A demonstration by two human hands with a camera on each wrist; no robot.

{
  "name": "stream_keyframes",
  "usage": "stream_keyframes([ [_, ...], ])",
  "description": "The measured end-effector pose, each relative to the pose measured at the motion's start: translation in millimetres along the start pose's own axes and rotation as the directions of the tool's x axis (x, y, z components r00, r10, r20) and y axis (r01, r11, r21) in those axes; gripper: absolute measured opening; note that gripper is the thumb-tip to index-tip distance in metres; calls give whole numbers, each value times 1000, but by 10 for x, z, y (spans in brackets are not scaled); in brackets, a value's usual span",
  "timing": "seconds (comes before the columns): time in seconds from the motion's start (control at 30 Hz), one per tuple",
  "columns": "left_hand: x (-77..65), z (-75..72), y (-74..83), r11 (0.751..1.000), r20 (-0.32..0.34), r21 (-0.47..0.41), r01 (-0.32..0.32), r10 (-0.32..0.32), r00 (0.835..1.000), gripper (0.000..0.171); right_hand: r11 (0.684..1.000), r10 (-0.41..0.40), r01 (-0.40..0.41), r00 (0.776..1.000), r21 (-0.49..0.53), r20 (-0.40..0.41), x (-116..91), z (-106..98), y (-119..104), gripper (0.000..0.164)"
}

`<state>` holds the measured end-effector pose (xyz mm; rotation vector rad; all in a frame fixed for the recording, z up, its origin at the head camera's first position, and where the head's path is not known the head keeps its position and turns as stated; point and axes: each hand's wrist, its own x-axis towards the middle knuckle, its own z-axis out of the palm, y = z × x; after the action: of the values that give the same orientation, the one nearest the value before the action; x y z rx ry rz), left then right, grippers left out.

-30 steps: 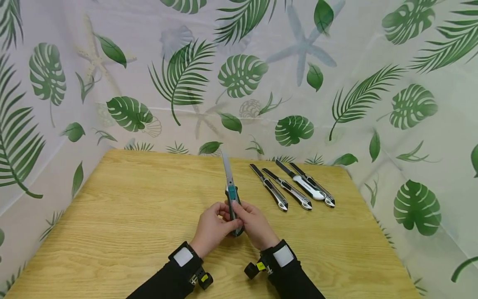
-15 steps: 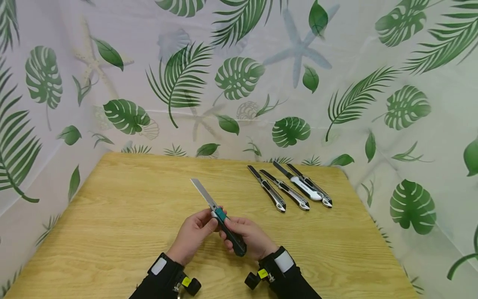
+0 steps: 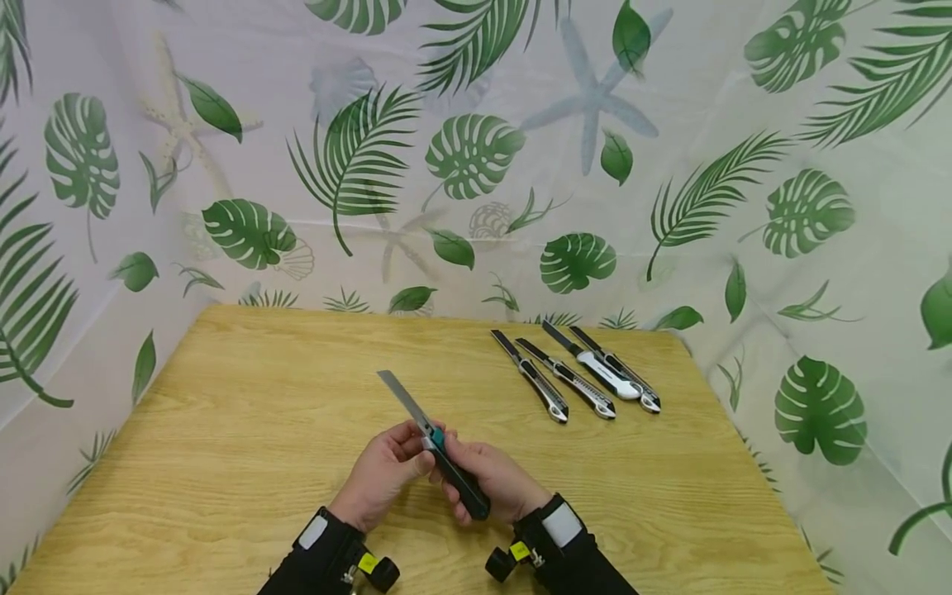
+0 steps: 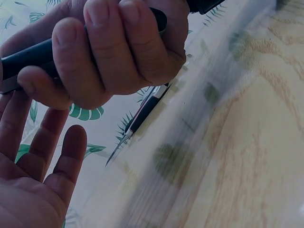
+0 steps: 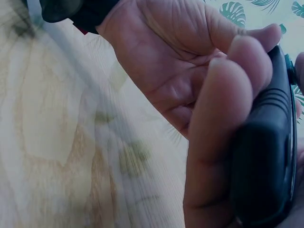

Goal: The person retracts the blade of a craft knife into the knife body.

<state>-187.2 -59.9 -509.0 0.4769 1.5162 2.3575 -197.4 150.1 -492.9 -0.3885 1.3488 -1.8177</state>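
Note:
In the head view a dark snap-off utility knife [image 3: 467, 489] is held above the table, its bare blade [image 3: 402, 394] pointing away to the left. My right hand [image 3: 497, 481] grips the handle, thumb at the teal slider [image 3: 439, 437]. With thumb and forefinger my left hand [image 3: 374, 478] pinches the handle's front end by the blade. Its other fingers [image 4: 71, 156] stay loose in the left wrist view. Seen from the right wrist, the black handle [image 5: 266, 161] sits against my curled right fingers [image 5: 221, 114]; the blade is hidden there.
At the table's back right lie several more cutters with dark blades out: black-and-silver utility knives [image 3: 546, 393] and a white-handled one [image 3: 611, 377]. A leaf-patterned cloth [image 3: 476, 157] hangs behind the wooden table [image 3: 245, 413]. Both wrists carry strapped cameras [image 3: 383, 573].
The knife has swung from pointing straight ahead to pointing left, and come lower. My left hand has shifted from the handle's rear to its front end. The other knives lie as before.

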Motion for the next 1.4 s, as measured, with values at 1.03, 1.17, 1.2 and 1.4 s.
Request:
stream_keyframes([
  [1.03, -31, -16, -30, 1000, 49, 12, 20, -20, 999, 35, 969, 46, -108, 963, -221, -266, -5, 114, 3, 68],
  [1.17, -24, -13, -33, 1000, 53, 10, 15, -15, 999, 38, 970, 55, -116, 959, -212, -277, -2, 125, 0, 68],
  [1.2, -21, -15, -36, 1000, 53, 10, 12, -12, 999, 38, 971, 59, -120, 958, -208, -279, 0, 126, -1, 68],
  [1.4, -14, -27, -58, 1000, 60, 15, -18, 17, 998, 38, 971, 68, -132, 952, -199, -297, 10, 130, 4, 66],
])
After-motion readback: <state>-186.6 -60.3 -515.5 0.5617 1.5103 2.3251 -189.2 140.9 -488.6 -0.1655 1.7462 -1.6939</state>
